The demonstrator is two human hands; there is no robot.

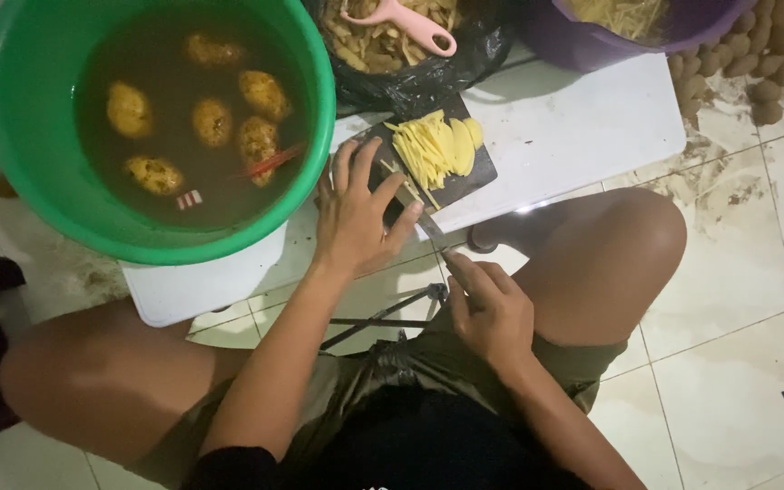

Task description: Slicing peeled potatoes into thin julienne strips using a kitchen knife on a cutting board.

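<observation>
Two bare hands, centre frame, over the person's knees. Right hand (pixel 492 313) clamped on a knife (pixel 428 225), blade angled up-left onto the dark cutting board (pixel 474 177). Left hand (pixel 356 218) flat on the board's near end, fingers spread apart, holding nothing, touching a few loose potato strips (pixel 403 186). Main pile of cut strips and slices (pixel 437 145) on the board's far half. Board lies on a low white worktop (pixel 573 127). Green tub (pixel 20 136) upper left on the worktop, murky water, peeled potatoes (pixel 213 121) submerged. Top centre: black bag (pixel 428 77) of peelings with a pink peeler (pixel 406 23). Top right: purple basin (pixel 628 45) of cut strips. Floor: pale tiles (pixel 737 299), dirt-stained; unpeeled potatoes (pixel 755 63) heaped upper right.
</observation>
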